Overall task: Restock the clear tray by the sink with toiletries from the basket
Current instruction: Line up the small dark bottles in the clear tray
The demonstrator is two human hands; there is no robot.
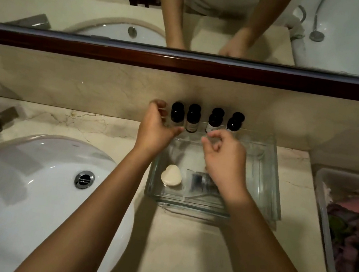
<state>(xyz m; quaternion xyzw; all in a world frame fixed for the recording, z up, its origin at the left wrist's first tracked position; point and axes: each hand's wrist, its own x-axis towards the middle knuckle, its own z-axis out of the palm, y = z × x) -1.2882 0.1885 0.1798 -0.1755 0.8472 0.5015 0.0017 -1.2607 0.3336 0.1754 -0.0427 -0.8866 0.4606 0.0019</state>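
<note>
the clear tray [273, 176], a thick-walled glass rectangle, sat on the pale veined marble table [176, 255] with its long axis along the back wall; a row of four dark bottles [193, 118], round, black-capped and upright, stood along the tray's far edge, necks pointing up; a cream heart-shaped soap [171, 175] lay flat in the tray's near left corner, its point toward the near wall; a clear packet [198, 181] with something dark inside lay just right of the soap, partly under a wrist; the left hand [155, 129] hovered over the tray's far left corner, fingers curled beside the leftmost bottle, thumb stretched to the right; whether it gripped anything could not be told; the right hand [224, 160] hung over the tray's middle, knuckles up, fingers loosely curled, fingertips near the third bottle's base, contact unclear; the white oval sink [22, 180] lay left of the tray; the translucent plastic basket [319, 184] of pink and green items stood right of the tray, apart.
</note>
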